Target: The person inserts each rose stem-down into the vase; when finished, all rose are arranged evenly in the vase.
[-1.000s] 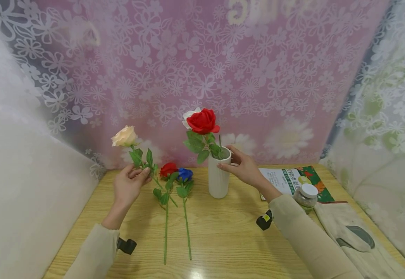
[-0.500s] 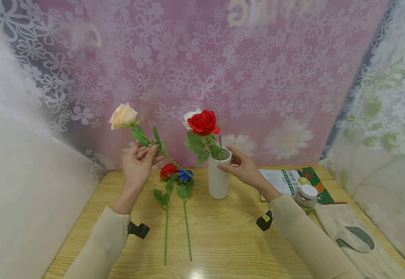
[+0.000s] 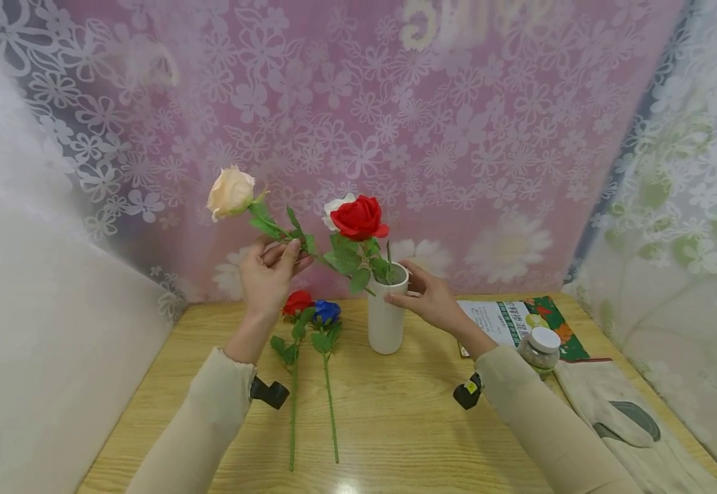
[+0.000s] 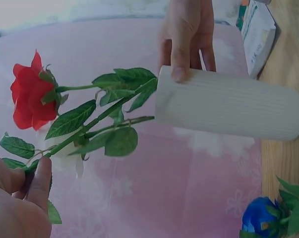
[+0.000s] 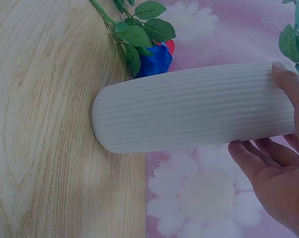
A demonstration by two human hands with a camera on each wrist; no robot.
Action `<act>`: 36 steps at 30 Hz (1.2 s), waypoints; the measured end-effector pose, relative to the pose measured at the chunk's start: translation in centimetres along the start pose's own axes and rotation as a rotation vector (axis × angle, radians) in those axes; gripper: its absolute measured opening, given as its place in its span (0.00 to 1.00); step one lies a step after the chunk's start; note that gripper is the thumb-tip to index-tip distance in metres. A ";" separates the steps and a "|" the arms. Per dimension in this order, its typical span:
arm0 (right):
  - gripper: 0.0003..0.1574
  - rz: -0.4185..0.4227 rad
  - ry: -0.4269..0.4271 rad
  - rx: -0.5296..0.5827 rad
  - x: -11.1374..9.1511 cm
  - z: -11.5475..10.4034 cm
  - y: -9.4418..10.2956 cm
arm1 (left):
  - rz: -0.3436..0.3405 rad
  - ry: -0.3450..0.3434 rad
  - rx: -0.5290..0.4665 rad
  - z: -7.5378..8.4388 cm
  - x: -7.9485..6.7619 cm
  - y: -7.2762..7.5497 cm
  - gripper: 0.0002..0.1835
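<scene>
The left hand (image 3: 267,278) has a pinching grip on a slanted peach rose (image 3: 232,192). The right hand (image 3: 433,300) grips an upright white vase (image 3: 385,322) near its rim.

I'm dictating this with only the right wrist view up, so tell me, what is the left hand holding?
Observer: The left hand pinches the leafy stem of a cream rose.
Operator: My picture cuts off the top of the vase. Which blooms show above it?
Observer: The head view shows a red rose, with a white flower partly hidden behind it.
Operator: And what is beside the right sleeve?
Observer: A white-lidded jar, standing on the table.
</scene>
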State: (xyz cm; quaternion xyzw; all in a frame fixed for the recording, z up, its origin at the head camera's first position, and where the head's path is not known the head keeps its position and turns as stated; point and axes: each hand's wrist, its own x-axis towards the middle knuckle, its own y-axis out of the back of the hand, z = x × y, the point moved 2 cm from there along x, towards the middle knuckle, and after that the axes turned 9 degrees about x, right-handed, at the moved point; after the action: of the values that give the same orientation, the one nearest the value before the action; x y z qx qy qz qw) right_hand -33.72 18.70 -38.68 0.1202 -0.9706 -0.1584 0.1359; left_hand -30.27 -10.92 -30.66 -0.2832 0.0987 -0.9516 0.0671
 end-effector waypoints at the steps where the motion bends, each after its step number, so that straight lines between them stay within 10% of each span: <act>1: 0.54 0.000 -0.001 0.002 0.0 0.1 0.0 | 0.005 -0.005 -0.009 0.1 0.0 -0.3 0.10; 18: 0.58 0.002 -0.034 -0.023 0.1 0.3 0.0 | 0.023 -0.083 0.132 -1.8 0.3 -4.4 0.08; 26: 0.63 0.002 -0.056 -0.028 0.0 0.4 0.1 | 0.046 -0.016 0.189 -3.2 0.8 -5.5 0.12; 36: 0.62 0.005 -0.031 -0.004 -0.1 0.2 0.1 | -0.132 0.005 0.426 -4.6 0.6 -7.3 0.14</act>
State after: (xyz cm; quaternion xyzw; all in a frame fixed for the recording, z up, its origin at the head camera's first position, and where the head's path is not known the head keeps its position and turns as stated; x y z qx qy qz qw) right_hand -33.70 18.86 -38.88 0.1153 -0.9725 -0.1618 0.1217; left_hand -33.78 -3.21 -32.47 -0.2663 -0.1232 -0.9539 0.0629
